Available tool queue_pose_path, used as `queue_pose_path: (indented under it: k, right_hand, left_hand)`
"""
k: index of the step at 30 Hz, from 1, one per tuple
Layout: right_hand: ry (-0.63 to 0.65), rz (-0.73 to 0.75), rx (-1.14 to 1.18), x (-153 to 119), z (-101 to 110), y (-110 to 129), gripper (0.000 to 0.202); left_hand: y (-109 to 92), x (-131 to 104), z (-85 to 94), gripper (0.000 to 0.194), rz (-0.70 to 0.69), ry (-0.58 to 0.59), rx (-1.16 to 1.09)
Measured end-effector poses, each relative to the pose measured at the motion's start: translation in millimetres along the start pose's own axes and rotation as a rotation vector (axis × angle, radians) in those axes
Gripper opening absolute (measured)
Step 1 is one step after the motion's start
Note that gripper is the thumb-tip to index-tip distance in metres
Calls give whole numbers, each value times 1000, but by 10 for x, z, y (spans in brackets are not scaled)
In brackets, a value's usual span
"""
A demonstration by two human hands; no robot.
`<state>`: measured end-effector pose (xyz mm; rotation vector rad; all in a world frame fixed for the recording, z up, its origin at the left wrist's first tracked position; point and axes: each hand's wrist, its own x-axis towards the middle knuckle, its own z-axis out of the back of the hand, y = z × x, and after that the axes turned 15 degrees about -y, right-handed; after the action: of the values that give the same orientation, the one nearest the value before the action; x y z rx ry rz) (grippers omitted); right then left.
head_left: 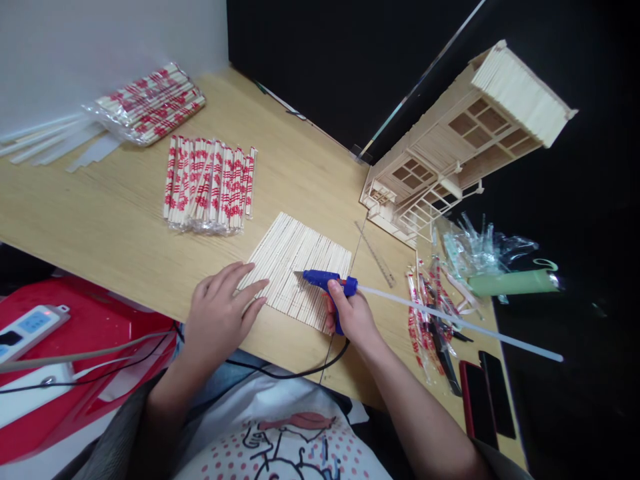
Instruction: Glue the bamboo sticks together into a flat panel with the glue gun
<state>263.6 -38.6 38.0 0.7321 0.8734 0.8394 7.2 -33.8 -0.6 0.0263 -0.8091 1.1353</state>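
Had right grip [354,319] closed round glue gun [323,279], nozzle over stick panel [300,247] on bench [125,227]. Left grip [220,312], fingers loosely spread, touched panel's edge. Red marks on chopstick packs [210,187] unreadable.

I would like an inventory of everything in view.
Wooden table: one, pale, centre
Flat stick panel: one, cream, centre
Plastic glue gun: one, blue, above panel
Glue stick: one, translucent, in gun
Cables: several, black or pale, near side
Patterned chopstick packs: two, red and white, upper left
Flat strips: several, whitish, far left
Wooden model house: one, cream, upper right
Ruler: one, clear, beside panel
Wrappers: several, clear and red, right
Slender object: apparently one, black, among wrappers
Cylindrical bottle: one, green, right
Phones: two, black and red, lower right
Plastic surface: one, red, lower left
Boxy devices: two, white, lower left
Left hand: one, bare, at panel edge
Right hand: one, bare, holding gun
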Motion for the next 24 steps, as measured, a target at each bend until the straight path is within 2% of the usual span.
queue_pose_path:
  k: [7,11,24]
  right_hand:
    - [64,-58,91,-13,55,62,72]
    - [75,-62,21,11,79,51,76]
    - [35,104,-214,95,183,-38,76]
  left_hand:
    - [9,-7,-7,25,15,18,-5]
    - [17,-5,-13,25,-2,6,3]
    - [24,-13,-21,24,-28,-19,19]
